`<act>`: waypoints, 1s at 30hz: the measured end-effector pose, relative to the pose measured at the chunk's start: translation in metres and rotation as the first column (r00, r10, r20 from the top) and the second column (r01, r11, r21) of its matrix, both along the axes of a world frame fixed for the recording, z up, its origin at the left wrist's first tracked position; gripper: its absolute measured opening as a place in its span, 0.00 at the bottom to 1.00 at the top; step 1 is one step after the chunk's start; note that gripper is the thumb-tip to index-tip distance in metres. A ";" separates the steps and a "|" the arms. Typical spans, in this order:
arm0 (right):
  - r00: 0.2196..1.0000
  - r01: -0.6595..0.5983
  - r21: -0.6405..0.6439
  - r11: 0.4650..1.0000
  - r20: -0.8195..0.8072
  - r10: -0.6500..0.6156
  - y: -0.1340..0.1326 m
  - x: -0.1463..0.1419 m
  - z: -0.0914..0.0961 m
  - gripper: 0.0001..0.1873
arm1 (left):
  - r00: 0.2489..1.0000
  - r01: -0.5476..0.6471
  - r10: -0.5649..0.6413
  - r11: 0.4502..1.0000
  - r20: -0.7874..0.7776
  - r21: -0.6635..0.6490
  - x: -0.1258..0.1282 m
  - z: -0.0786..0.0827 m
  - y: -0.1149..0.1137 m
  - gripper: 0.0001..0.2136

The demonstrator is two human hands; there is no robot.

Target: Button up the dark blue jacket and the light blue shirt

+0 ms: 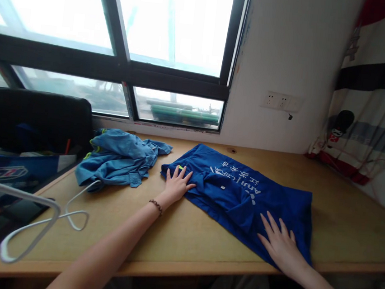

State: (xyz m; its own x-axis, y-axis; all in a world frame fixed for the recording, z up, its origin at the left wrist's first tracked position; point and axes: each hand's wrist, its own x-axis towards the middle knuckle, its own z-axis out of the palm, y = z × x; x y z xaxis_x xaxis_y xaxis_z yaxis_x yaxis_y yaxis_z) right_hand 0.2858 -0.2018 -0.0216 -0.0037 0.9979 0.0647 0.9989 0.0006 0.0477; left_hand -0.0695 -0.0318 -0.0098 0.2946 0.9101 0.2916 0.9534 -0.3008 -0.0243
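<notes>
A dark blue shirt (238, 192) with white lettering lies spread flat on the wooden desk (184, 234). My left hand (177, 184) rests flat on the shirt's left end, fingers spread; a beaded bracelet is on that wrist. My right hand (280, 244) lies flat on the shirt's near right corner, fingers stretched out. Neither hand holds anything.
A crumpled lighter blue garment (119, 160) lies at the back left of the desk. A white wire hanger (44, 221) sticks over the left front edge. A black chair back (35, 118) and a blue box (12, 172) stand at left. A striped curtain (371, 93) hangs at right.
</notes>
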 end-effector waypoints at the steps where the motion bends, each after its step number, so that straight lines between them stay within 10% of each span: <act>1: 1.000 0.021 -0.032 0.999 -0.016 -0.022 -0.007 -0.006 0.001 0.31 | 0.998 -0.058 0.058 0.998 0.023 0.008 0.001 -0.002 0.004 0.27; 7: 0.977 -0.152 -0.375 0.915 -0.195 0.083 -0.022 -0.010 0.046 0.37 | 0.978 -0.179 0.177 0.984 0.110 0.009 -0.006 -0.015 0.005 0.23; 11: 0.930 -0.316 -0.194 0.929 -0.258 0.263 0.019 -0.020 0.079 0.33 | 0.976 -0.179 0.180 0.984 0.121 -0.021 -0.010 -0.019 0.003 0.21; 20: 0.867 -0.467 -0.074 0.881 -0.235 0.440 0.081 -0.040 0.027 0.33 | 0.971 -0.129 0.111 0.989 0.212 0.072 -0.006 0.003 -0.008 0.20; 24: 0.893 -0.418 -0.049 0.907 -0.207 0.400 0.077 -0.038 0.024 0.32 | 0.925 0.267 -0.328 0.920 0.191 0.288 0.037 0.033 -0.059 0.21; 27: 0.922 -0.351 -0.032 0.936 -0.187 0.339 0.075 -0.041 0.023 0.31 | 0.698 0.693 -0.713 0.696 0.070 0.186 0.081 0.038 -0.107 0.23; 30: 0.948 -0.275 -0.011 0.961 -0.168 0.269 0.077 -0.038 0.018 0.30 | 0.564 0.816 -0.823 0.568 0.063 0.111 0.116 0.029 -0.131 0.28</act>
State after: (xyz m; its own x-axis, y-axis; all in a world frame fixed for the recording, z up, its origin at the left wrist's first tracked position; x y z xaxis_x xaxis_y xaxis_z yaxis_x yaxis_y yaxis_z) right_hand 0.2474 -0.1247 -0.0038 -0.2678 0.9620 0.0530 0.9547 0.2723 -0.1203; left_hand 0.0463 -0.1624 0.0196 0.8715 0.2712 0.4086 0.2959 -0.9552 0.0029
